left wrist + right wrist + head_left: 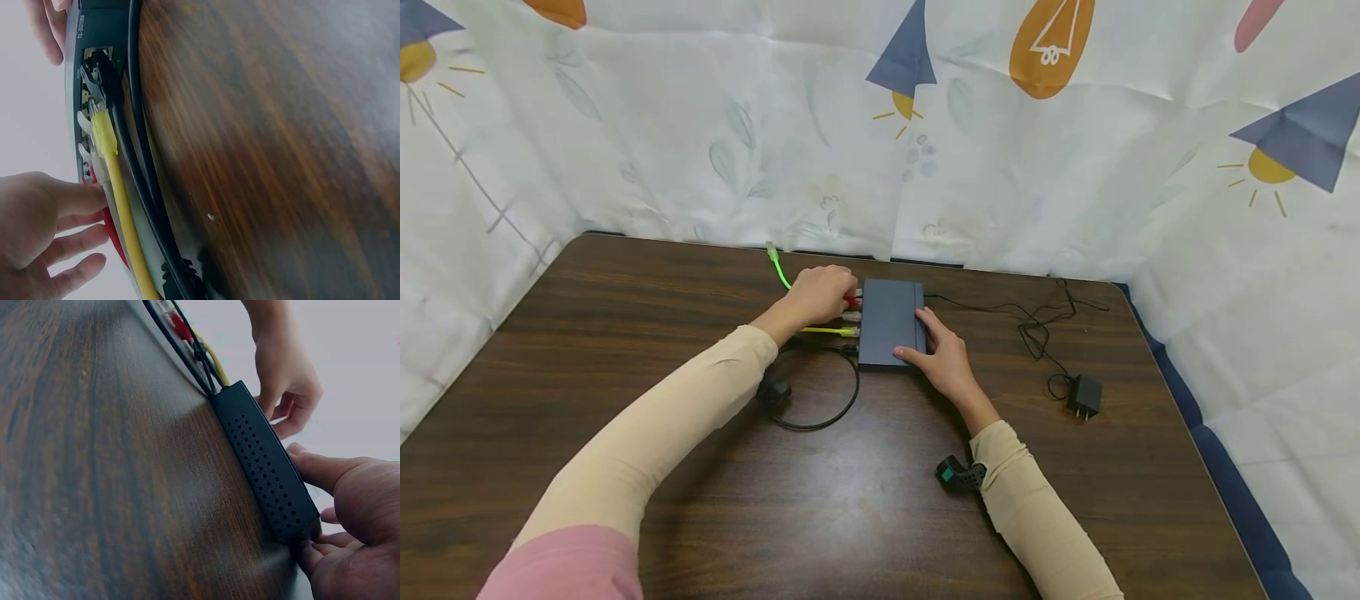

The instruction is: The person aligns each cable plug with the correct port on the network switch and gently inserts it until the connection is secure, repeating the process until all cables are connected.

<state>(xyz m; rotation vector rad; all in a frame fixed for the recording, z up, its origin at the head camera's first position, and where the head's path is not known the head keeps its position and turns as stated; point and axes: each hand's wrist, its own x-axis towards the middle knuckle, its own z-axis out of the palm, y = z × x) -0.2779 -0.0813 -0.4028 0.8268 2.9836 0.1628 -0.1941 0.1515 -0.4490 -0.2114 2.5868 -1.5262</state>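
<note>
A dark flat network switch [889,323] lies on the brown table [625,350]. My left hand [820,293] is at its left side and pinches the plug of a red cable [112,231] in the port row [92,75]. A yellow cable [827,331] and a black cable [134,156] are plugged in beside it. My right hand [942,354] rests on the switch's near right corner. Its thumb and forefinger lie straight along the edges, pressing the vented side [265,462].
A loose green cable [778,268] trails toward the back wall. A black cable loop [820,400] lies by my left forearm. A thin black cord [1037,325] runs right to a power adapter [1084,394]. Patterned cloth walls [880,150] enclose the table.
</note>
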